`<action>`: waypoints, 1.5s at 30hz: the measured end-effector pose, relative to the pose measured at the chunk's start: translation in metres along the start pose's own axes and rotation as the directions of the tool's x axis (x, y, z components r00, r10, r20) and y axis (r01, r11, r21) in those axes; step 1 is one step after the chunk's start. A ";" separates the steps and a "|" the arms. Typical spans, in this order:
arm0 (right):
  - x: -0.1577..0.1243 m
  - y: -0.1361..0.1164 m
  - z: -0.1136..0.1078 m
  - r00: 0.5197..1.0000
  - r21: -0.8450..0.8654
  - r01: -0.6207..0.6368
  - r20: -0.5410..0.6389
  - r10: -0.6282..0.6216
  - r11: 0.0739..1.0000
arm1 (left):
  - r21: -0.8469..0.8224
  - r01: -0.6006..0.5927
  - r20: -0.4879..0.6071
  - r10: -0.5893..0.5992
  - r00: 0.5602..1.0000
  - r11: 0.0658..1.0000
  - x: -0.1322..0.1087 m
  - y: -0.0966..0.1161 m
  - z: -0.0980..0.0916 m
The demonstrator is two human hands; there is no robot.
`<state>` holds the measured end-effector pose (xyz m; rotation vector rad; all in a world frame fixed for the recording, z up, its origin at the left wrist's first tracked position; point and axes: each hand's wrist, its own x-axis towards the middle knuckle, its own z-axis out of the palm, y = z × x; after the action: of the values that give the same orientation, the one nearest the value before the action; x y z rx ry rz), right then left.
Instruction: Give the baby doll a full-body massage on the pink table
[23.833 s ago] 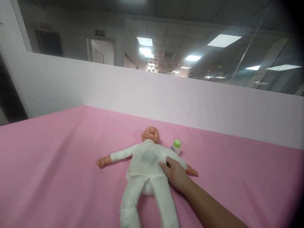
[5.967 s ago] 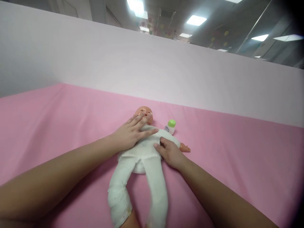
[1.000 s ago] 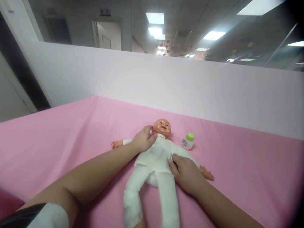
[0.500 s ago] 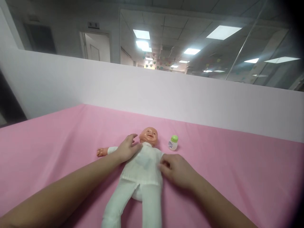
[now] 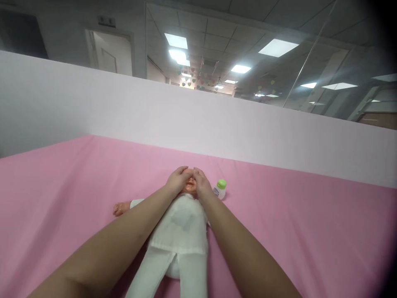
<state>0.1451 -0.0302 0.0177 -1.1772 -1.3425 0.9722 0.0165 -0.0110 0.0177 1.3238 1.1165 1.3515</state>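
A baby doll in white clothes lies on its back on the pink sheet, head pointing away from me. My left hand cups the left side of the doll's head. My right hand cups the right side, fingers curved round it. Between the two hands only a strip of the face shows. One bare doll hand sticks out to the left. Just to the right of my right hand stands a small white bottle with a green cap.
A pale partition wall runs along the far edge of the pink surface. Above it are glass panels, ceiling lights and a doorway. Pink sheet stretches to both sides of the doll.
Both hands have moved up from the doll's shoulder and torso to its head, which they now enclose. The view has shifted slightly left and forward.
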 end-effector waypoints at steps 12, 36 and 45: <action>0.000 0.020 0.005 0.998 0.196 -0.018 -0.061 0.030 0.980 | -0.285 0.073 -0.013 -0.080 0.997 0.956 -0.007 -0.017 -0.012; -0.001 0.027 -0.003 0.993 0.195 0.116 -0.022 -0.114 0.974 | -0.485 0.120 0.004 -0.135 0.991 0.866 -0.006 -0.022 -0.019; -0.013 0.013 -0.002 0.998 0.034 -0.004 -0.069 0.006 0.999 | -0.420 0.122 0.078 -0.098 0.992 0.899 -0.007 -0.020 -0.017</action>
<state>0.1483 -0.0404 0.0031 -1.1788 -1.2646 0.9456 -0.0003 -0.0149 -0.0036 0.9573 0.7862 1.3695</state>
